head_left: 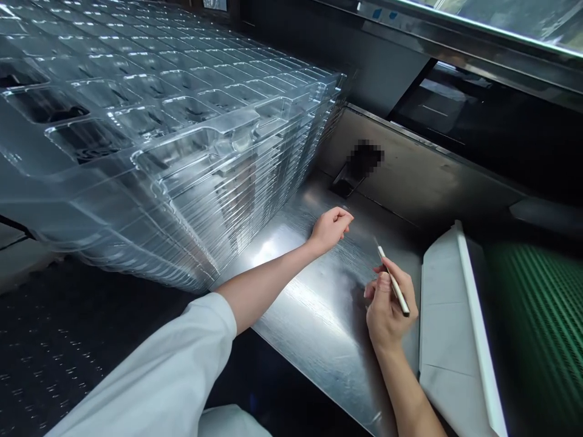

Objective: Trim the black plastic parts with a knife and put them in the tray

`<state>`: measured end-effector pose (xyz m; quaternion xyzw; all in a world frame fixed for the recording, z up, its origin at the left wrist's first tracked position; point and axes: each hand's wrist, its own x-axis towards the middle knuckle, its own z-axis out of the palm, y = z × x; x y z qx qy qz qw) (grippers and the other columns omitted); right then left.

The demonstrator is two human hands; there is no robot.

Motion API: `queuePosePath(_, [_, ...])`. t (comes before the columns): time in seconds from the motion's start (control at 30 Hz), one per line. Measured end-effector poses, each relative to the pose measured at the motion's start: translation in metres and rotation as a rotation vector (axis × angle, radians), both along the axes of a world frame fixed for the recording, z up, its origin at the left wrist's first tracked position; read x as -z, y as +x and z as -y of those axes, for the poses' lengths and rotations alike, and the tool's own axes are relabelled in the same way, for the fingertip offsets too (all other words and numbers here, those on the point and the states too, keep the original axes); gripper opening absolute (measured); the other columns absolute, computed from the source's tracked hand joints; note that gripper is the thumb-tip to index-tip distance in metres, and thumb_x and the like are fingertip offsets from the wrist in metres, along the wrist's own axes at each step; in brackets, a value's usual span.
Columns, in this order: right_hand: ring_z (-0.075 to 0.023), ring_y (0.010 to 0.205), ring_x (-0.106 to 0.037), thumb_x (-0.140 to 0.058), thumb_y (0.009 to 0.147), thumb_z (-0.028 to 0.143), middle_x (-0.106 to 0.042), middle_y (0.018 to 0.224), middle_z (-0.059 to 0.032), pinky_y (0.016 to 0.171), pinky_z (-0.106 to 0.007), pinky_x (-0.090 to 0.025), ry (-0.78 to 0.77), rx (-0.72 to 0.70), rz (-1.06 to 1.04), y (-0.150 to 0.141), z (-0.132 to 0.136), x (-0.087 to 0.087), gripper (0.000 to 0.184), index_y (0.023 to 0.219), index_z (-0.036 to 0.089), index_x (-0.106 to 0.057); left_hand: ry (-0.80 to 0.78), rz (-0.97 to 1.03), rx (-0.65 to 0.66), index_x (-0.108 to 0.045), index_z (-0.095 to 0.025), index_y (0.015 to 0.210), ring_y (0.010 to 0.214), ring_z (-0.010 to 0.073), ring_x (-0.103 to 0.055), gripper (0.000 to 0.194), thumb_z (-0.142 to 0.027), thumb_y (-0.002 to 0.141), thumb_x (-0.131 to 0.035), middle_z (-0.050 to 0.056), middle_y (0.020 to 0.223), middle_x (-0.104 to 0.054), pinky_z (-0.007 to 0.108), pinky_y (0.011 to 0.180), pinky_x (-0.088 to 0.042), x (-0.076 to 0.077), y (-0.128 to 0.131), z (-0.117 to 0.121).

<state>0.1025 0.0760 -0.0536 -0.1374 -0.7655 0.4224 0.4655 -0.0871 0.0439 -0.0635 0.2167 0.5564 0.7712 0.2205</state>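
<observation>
Between the thumb and fingers of your right hand (387, 309) lies a slim pale pen (394, 280), slanting up past your fingertips. The hand is closed around the pen without looking clenched, and the pinch seems suited to fine control rather than carrying. The pen's upper end is blurred, so you cannot tell what kind of tip it has.

Ahead of that hand and to its left, your left hand (330, 227) is loosely curled and holds nothing visible. It is on or just above the stainless steel counter (314, 309), though you cannot tell whether it touches. Its relaxed shape suggests it is steadying you or simply resting there, not gripping. A white sleeve (150, 370) covers the arm behind it.

Just left of your left hand rises a tall stack of clear plastic trays (191, 182). The trays are nested, probably to keep many of them compact and aligned in one block, and their compartments face the same way. Beyond your left hand, a pixelated patch (357, 167) hides part of a dark slot in the steel panel behind the counter. To the right of your right hand stands a white panel (449, 328), which seems to separate the counter from a green perforated mesh (535, 321) farther right.
</observation>
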Motion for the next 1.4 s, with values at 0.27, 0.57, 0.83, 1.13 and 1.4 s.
queuePosePath(0.27, [-0.0115,0.054,-0.064,-0.056,0.109,0.039,-0.070,0.105,-0.0059,0.049,-0.026,-0.049,-0.096,-0.028,0.045,0.003,0.001,-0.001,0.029,0.133,0.026,-0.067,-0.003,-0.019,0.000,-0.065,-0.019,0.084,0.050,0.0072,-0.052,0.013,-0.030,0.090,-0.060,-0.004,0.066,-0.060,0.020,0.051,-0.037,-0.002,0.000,0.002])
queuePosePath(0.57, [-0.0283,0.120,-0.066,-0.055,0.102,0.027,-0.043,0.159,-0.0097,0.107,-0.055,-0.053,0.084,0.010,0.041,0.000,-0.009,0.002,0.044,0.145,0.031,-0.062,-0.004,-0.025,-0.008,-0.065,-0.019,0.083,0.050,0.0072,-0.052,0.013,-0.030,0.089,-0.061,-0.003,0.065,-0.060,0.019,0.050,-0.037,0.000,-0.001,0.000])
queuePosePath(0.83, [-0.0248,0.116,-0.066,-0.047,0.105,0.018,-0.052,0.150,-0.0102,0.104,-0.048,-0.055,0.134,0.043,-0.004,0.001,-0.011,-0.002,0.043,0.142,0.030,-0.064,-0.005,0.046,-0.020,-0.067,-0.017,0.085,0.046,0.0075,-0.050,0.018,-0.034,0.079,-0.064,-0.004,0.062,-0.058,0.019,0.044,-0.032,-0.013,0.006,0.004])
queuePosePath(1.13, [-0.0244,0.111,-0.064,-0.053,0.095,0.015,-0.058,0.138,-0.0107,0.104,-0.042,-0.053,0.210,0.093,0.117,0.001,-0.019,0.004,0.055,0.148,0.027,-0.057,-0.029,-0.024,-0.034,-0.068,-0.017,0.085,0.048,0.0093,-0.051,0.023,-0.034,0.070,-0.066,-0.003,0.063,-0.060,0.019,0.045,-0.036,-0.021,0.014,0.007])
queuePosePath(1.4, [-0.0209,0.107,-0.064,-0.052,0.091,0.015,-0.055,0.141,-0.0107,0.101,-0.037,-0.052,0.093,0.135,0.120,0.000,-0.022,0.007,0.057,0.148,0.021,-0.054,-0.018,-0.005,-0.060,-0.068,-0.014,0.087,0.049,0.0108,-0.052,0.032,-0.038,0.066,-0.072,-0.003,0.061,-0.061,0.020,0.046,-0.038,-0.028,0.018,0.008])
